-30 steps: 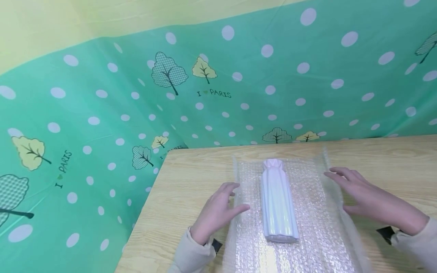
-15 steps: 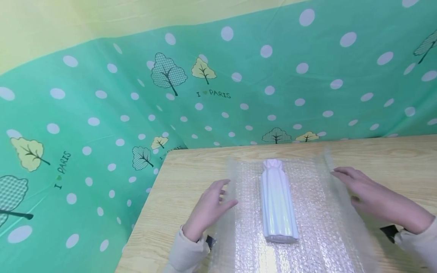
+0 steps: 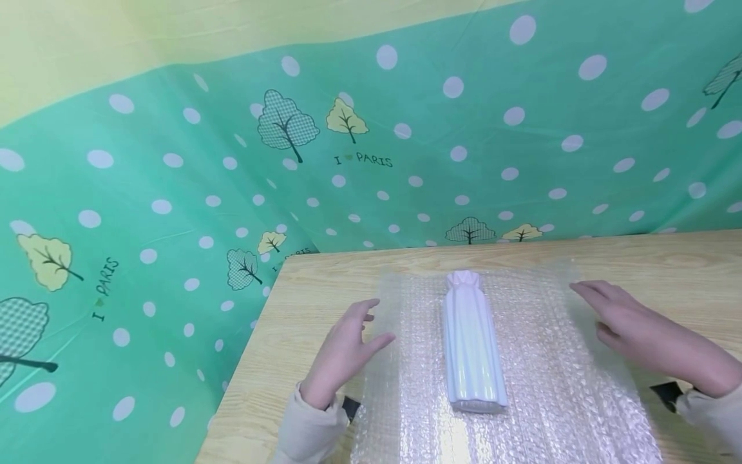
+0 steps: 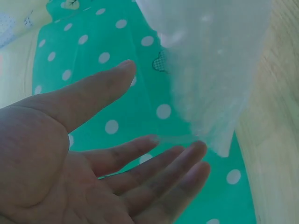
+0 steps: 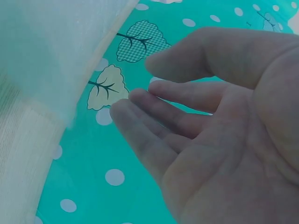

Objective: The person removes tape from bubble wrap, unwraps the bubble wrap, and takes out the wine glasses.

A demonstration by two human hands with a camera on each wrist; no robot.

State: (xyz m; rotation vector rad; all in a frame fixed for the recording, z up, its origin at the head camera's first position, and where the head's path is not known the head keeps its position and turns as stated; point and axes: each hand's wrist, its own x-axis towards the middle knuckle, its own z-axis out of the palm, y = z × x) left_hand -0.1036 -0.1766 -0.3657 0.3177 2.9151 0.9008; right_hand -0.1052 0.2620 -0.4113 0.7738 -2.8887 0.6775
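The left hand (image 3: 344, 351) is spread, thumb apart from the fingers, gripping nothing. The right hand (image 3: 643, 332) is likewise loosely extended and unloaded, beside the opposite edge of the bubble wrap (image 3: 539, 361); fingertip contact cannot be determined. Both hands have moved outward, and the side edges now lie wider and flatter, so the sheet appears laid open. The pale fluted vase (image 3: 472, 345) lies unmoved on it, uncovered, neck away from the person. Beyond the wooden table (image 3: 307, 309), the green cloth (image 3: 348, 80) reads "I PARIS".
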